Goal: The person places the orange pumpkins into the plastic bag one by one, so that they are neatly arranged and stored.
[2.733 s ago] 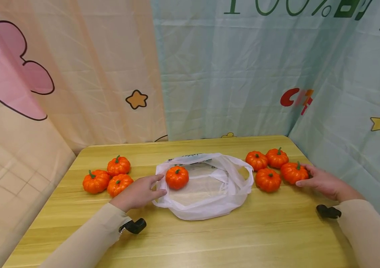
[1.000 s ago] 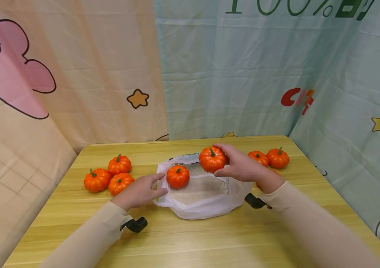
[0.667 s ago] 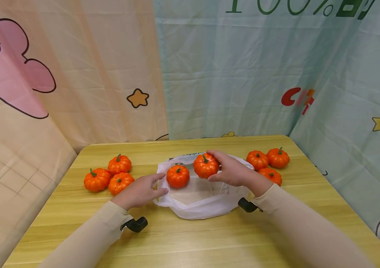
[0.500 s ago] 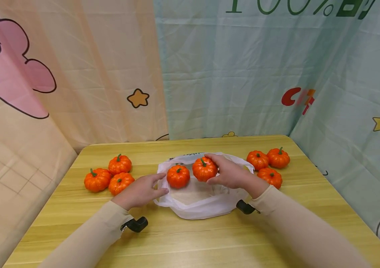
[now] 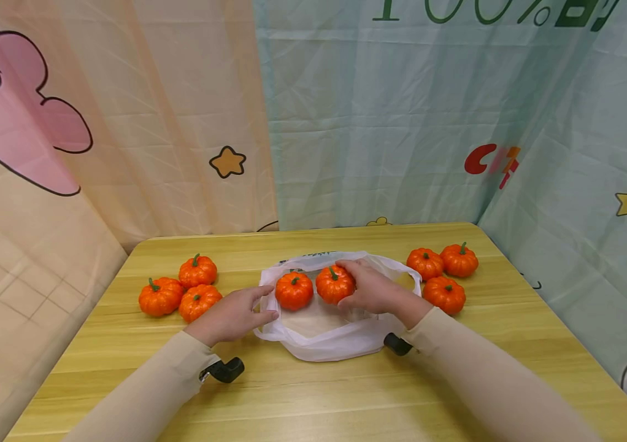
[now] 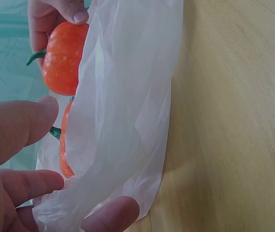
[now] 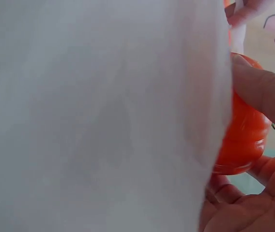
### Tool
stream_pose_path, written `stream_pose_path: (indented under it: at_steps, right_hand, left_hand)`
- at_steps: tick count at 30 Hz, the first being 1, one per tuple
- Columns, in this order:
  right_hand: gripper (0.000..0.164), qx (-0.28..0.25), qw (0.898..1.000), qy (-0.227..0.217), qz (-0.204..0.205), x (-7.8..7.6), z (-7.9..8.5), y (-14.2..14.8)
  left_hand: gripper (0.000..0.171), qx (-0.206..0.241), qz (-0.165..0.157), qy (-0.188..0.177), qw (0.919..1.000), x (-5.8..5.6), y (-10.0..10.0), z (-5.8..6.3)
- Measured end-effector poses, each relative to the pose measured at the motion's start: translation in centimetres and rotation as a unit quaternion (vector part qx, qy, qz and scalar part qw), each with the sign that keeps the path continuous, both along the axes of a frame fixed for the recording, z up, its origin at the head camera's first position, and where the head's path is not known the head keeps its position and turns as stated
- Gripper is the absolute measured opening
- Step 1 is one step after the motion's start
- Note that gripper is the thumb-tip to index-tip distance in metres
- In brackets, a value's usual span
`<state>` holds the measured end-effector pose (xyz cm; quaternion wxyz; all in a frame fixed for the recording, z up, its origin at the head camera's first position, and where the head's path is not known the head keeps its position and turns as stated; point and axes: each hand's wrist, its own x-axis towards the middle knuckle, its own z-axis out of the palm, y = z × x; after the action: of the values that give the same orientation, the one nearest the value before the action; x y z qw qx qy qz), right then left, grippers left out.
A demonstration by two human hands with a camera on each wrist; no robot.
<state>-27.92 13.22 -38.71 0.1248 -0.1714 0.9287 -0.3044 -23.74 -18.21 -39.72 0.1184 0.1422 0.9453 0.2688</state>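
In the head view my right hand point(image 5: 371, 288) reaches into the opening of a white plastic bag point(image 5: 335, 350), fingers and thumb round a small orange pumpkin point(image 5: 335, 285) with a green stem. The right wrist view shows the same pumpkin point(image 7: 244, 135) between thumb and fingers, partly covered by the bag's film point(image 7: 103, 121). A second pumpkin point(image 5: 294, 291) sits in the bag, just left of the held one. My left hand point(image 5: 233, 316) is at the bag's left rim; in the left wrist view the bag's bunched edge point(image 6: 55, 208) runs between its fingers.
Left of the bag, three pumpkins point(image 5: 160, 297) stand in a cluster on the wooden table point(image 5: 313, 405). Three more pumpkins point(image 5: 444, 294) are grouped on the right, beside my right forearm. Printed curtains point(image 5: 369, 135) hang behind the table and along its sides.
My right hand has carried a pumpkin from the right-hand group leftward over the bag, then lowered it into the opening beside the other one. My left hand has stayed at the bag's rim.
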Motion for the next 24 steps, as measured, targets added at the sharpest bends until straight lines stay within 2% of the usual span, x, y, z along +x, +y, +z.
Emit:
stream_pose_path:
  at_steps: [8,24]
  right_hand:
    - [0.09,-0.001,1.0,0.004,-0.028,-0.2,-1.0,-0.8]
    - [0.09,-0.006,1.0,0.007,-0.026,-1.0,-2.7,-1.2]
  left_hand:
    - [0.073,0.013,0.006,-0.011,0.9998,0.0,0.1,-0.1]
    - [0.073,-0.003,-0.006,0.005,1.0,-0.1,0.1,-0.2]
